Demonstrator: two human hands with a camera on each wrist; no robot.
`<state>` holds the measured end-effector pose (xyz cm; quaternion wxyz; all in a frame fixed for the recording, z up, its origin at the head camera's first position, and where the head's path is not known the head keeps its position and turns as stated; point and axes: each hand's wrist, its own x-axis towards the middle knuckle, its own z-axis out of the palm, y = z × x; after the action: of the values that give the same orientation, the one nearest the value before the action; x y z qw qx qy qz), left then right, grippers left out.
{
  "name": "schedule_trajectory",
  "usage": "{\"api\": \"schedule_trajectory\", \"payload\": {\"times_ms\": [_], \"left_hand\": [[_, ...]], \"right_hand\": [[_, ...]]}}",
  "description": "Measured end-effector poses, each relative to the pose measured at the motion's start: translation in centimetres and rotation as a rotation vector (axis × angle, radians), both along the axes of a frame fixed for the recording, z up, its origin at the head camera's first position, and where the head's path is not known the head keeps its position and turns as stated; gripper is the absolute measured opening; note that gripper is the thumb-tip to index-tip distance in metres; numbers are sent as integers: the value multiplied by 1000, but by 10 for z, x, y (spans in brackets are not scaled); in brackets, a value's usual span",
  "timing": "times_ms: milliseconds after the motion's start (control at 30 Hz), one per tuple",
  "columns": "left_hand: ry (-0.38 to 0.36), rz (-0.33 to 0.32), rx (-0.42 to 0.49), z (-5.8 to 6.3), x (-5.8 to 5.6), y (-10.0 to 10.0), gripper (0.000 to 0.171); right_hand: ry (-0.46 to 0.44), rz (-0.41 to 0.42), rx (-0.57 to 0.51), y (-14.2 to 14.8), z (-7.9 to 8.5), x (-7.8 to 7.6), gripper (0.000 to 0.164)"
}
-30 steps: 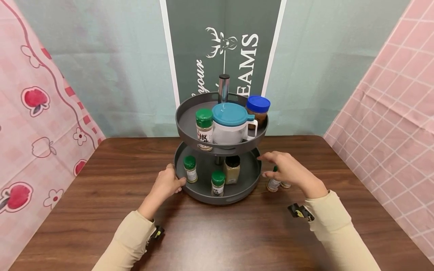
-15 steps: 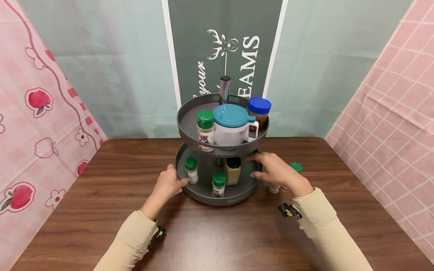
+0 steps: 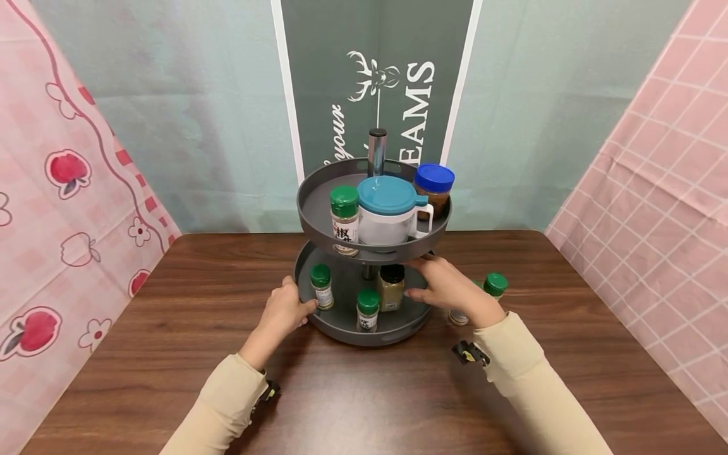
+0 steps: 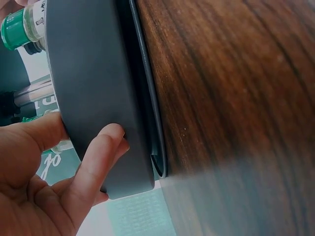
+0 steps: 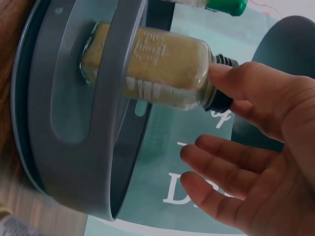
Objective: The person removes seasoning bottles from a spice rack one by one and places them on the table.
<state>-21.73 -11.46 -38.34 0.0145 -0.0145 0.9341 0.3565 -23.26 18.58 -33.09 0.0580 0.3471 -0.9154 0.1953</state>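
My left hand [image 3: 282,308] holds the left side of the lower tray [image 3: 370,338] of a dark grey two-tier turntable. In the left wrist view, its thumb is over the rim and the fingers [image 4: 98,155] lie against the outer wall. My right hand [image 3: 446,291] reaches between the tiers from the right, around a square glass bottle [image 3: 390,294] of tan powder with a black cap. The right wrist view shows its thumb [image 5: 231,81] overlapping the bottle's neck, other fingers spread. Two green-capped spice jars, one at left [image 3: 322,294] and one in front [image 3: 367,316], stand on the lower tray.
On the upper tray [image 3: 318,189] stand a green-capped jar [image 3: 344,221], a white pot with a teal lid [image 3: 387,212] and a blue-lidded jar [image 3: 434,189]. Green-capped jars [image 3: 495,284] stand on the wooden table [image 3: 364,404], partly behind my right hand. Curtains surround the table.
My right hand has moved left, from outside the lower tray's right rim to beside the black-capped bottle. My left hand stays on the tray's left rim.
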Motion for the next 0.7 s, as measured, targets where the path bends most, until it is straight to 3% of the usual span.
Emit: {"api": "schedule_trajectory", "payload": {"times_ms": [367, 533, 700], "left_hand": [[0, -1, 8, -1, 0, 0, 44], [5, 4, 7, 0, 0, 0, 43], [13, 1, 18, -1, 1, 0, 44]], "right_hand": [[28, 72, -28, -19, -13, -6, 71], [29, 113, -23, -26, -24, -11, 66], [-3, 99, -41, -27, -26, -13, 57]]}}
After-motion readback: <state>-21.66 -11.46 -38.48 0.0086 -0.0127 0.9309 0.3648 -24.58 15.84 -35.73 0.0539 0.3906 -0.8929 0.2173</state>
